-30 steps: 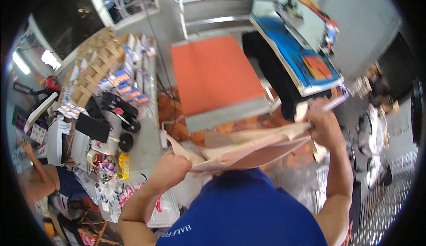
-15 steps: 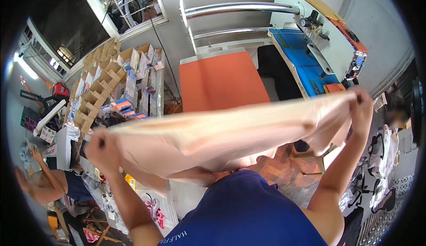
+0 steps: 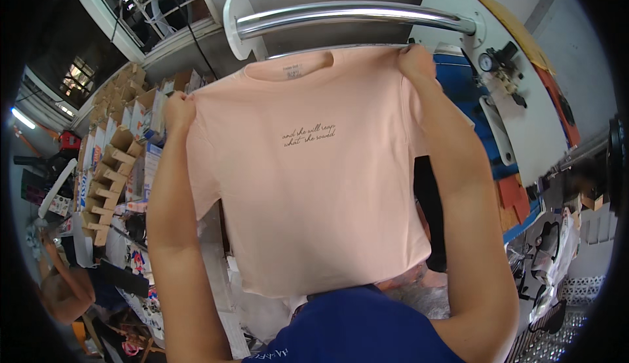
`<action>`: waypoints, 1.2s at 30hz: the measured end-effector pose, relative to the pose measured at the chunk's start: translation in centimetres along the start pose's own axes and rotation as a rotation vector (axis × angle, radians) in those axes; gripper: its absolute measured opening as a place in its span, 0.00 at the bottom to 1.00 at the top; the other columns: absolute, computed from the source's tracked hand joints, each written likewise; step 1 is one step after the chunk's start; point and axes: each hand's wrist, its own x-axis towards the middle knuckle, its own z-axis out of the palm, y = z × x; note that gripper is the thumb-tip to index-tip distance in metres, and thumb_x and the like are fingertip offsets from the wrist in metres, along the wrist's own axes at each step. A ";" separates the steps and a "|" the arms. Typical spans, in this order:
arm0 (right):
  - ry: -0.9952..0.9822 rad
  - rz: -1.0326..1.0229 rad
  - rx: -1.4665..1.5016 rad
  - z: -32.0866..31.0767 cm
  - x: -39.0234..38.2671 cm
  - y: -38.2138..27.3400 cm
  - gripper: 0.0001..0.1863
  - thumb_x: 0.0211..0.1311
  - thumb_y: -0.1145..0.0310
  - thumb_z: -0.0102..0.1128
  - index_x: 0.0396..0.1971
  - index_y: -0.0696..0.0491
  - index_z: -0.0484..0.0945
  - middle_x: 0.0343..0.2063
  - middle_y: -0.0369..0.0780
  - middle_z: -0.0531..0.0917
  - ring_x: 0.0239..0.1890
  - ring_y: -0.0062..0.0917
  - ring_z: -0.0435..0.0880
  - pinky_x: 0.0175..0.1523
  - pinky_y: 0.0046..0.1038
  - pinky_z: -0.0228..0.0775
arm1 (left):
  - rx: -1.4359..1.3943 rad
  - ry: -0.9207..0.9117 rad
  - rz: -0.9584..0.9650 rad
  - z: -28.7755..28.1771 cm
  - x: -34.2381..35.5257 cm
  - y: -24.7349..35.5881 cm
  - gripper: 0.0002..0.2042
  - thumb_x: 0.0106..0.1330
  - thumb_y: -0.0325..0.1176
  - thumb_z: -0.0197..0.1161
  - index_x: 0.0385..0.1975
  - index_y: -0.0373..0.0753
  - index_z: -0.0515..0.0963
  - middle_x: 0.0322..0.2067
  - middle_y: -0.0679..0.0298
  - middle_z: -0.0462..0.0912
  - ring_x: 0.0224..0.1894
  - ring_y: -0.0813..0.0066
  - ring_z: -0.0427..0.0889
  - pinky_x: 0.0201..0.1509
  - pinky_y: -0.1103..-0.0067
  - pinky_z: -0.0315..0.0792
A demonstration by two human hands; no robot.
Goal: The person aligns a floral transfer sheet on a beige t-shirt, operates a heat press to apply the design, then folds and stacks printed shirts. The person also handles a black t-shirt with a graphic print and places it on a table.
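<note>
One peach T-shirt [image 3: 314,199], two hands [image 3: 178,111] on it, one round gauge [image 3: 485,61], one co-worker [image 3: 65,297]

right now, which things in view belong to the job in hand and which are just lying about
In hand:
- pink t-shirt, held up by its shoulders
- left hand and right hand, gripping it

Lying about:
- cardboard boxes, off left

The white machine stands nearby; I can't tell whether it belongs.

Between the left hand [image 3: 178,111] and right hand [image 3: 417,67], a peach T-shirt [image 3: 308,206] is showing dark slanting script [image 3: 309,135]. Above the right hand a bar [image 3: 357,14] is gleaming silver; past the left hand boxes [image 3: 121,137] are showing brown, and below both a top [image 3: 367,327] is looking navy.
</note>
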 end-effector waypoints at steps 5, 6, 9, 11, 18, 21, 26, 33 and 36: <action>-0.089 0.047 0.298 13.6 4.5 2.1 0.21 0.64 0.59 0.56 0.52 0.57 0.79 0.49 0.51 0.83 0.53 0.44 0.82 0.59 0.39 0.73 | -0.738 -0.113 -0.444 9.8 1.1 -2.7 0.08 0.71 0.31 0.58 0.43 0.33 0.72 0.34 0.59 0.83 0.32 0.64 0.88 0.30 0.76 0.80; -0.113 0.048 0.393 14.7 4.5 1.5 0.23 0.64 0.59 0.57 0.54 0.57 0.77 0.49 0.51 0.83 0.53 0.44 0.82 0.60 0.38 0.72 | -0.836 -0.126 -0.401 10.6 1.3 -3.5 0.11 0.70 0.30 0.58 0.47 0.33 0.70 0.36 0.59 0.82 0.37 0.65 0.87 0.34 0.76 0.81; -0.162 -0.205 0.703 17.6 2.8 1.7 0.28 0.63 0.59 0.61 0.60 0.58 0.71 0.53 0.51 0.80 0.57 0.44 0.79 0.65 0.37 0.67 | -1.014 -0.280 -0.254 12.2 0.4 -3.1 0.21 0.69 0.27 0.59 0.61 0.33 0.65 0.48 0.56 0.78 0.53 0.67 0.81 0.49 0.75 0.79; -0.048 -0.504 0.582 18.4 0.4 3.4 0.34 0.61 0.60 0.65 0.65 0.56 0.66 0.59 0.53 0.75 0.62 0.44 0.73 0.67 0.36 0.64 | -0.882 -0.454 -0.079 12.0 -3.4 -0.8 0.30 0.68 0.26 0.59 0.69 0.35 0.57 0.60 0.52 0.71 0.64 0.62 0.72 0.61 0.70 0.72; -0.306 -0.455 0.260 10.6 -23.0 13.3 0.35 0.63 0.58 0.63 0.67 0.54 0.64 0.70 0.54 0.61 0.70 0.50 0.62 0.73 0.43 0.55 | -0.374 -0.420 0.256 6.9 -29.9 -7.4 0.33 0.66 0.33 0.60 0.71 0.36 0.59 0.73 0.43 0.51 0.76 0.49 0.51 0.77 0.65 0.50; -0.470 -0.210 0.320 5.4 -31.6 16.4 0.34 0.69 0.51 0.55 0.68 0.55 0.64 0.65 0.57 0.69 0.64 0.54 0.70 0.68 0.43 0.62 | -1.144 -0.588 -0.477 6.2 -41.6 -14.9 0.33 0.75 0.56 0.47 0.71 0.38 0.59 0.71 0.54 0.62 0.73 0.57 0.59 0.74 0.67 0.55; -0.609 0.106 0.453 6.7 -37.6 27.3 0.34 0.73 0.43 0.44 0.65 0.56 0.69 0.57 0.60 0.76 0.60 0.53 0.75 0.64 0.42 0.66 | -1.430 -0.617 -0.865 2.8 -47.7 -14.7 0.29 0.76 0.56 0.45 0.62 0.37 0.69 0.58 0.56 0.76 0.58 0.63 0.76 0.61 0.69 0.72; -0.614 -0.098 0.121 3.0 -40.8 25.2 0.44 0.72 0.34 0.30 0.47 0.63 0.80 0.46 0.62 0.81 0.56 0.55 0.78 0.61 0.46 0.67 | -1.214 -0.357 -0.691 2.6 -49.8 -17.1 0.20 0.78 0.46 0.51 0.47 0.31 0.76 0.41 0.61 0.84 0.41 0.74 0.83 0.46 0.77 0.77; -0.591 -0.115 0.067 3.8 -41.4 27.0 0.45 0.73 0.34 0.28 0.47 0.64 0.80 0.47 0.62 0.81 0.56 0.55 0.77 0.61 0.47 0.67 | -1.149 -0.367 -0.579 2.9 -50.1 -18.1 0.20 0.78 0.45 0.51 0.47 0.31 0.76 0.41 0.60 0.84 0.40 0.75 0.83 0.46 0.77 0.76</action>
